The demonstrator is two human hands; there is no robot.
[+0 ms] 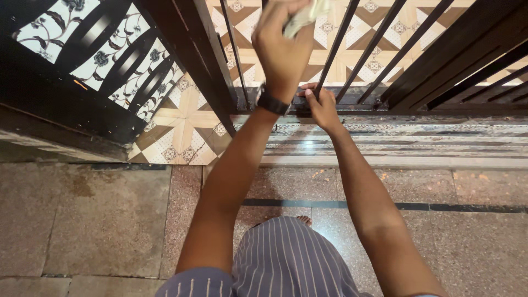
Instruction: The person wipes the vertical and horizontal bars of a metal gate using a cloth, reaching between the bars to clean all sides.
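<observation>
The left hand (281, 47) is up high against the black metal gate with vertical bars (440, 60), fingers curled tight around a crumpled pale cloth (303, 15) that pokes out at the top edge of the view, right by one of the thin bars. So the rag sits up at the bars, bunched in that fist, and only a bit of it shows. There's a dark wristwatch (271, 102) on that wrist.

The right hand (321, 107) is lower, resting on the gate's bottom rail (363, 103), fingers hooked over the rail's edge in a loose grip, nothing else in it as far as I can see. It sits just beside the left wrist, almost touching the watch.

Behind the bars you can see a patterned tan and brown tiled floor (379, 52). To the left there's another black barred panel (110, 49), with white tiles with dark flower prints showing through it. Under the rail runs a striped stone threshold (396, 144), and nearer the camera is a speckled reddish stone floor (473, 236) with a dark inlay line across it. At the bottom edge there's grey striped fabric (286, 258) over the person's knees, and what looks like a toe just past it.
</observation>
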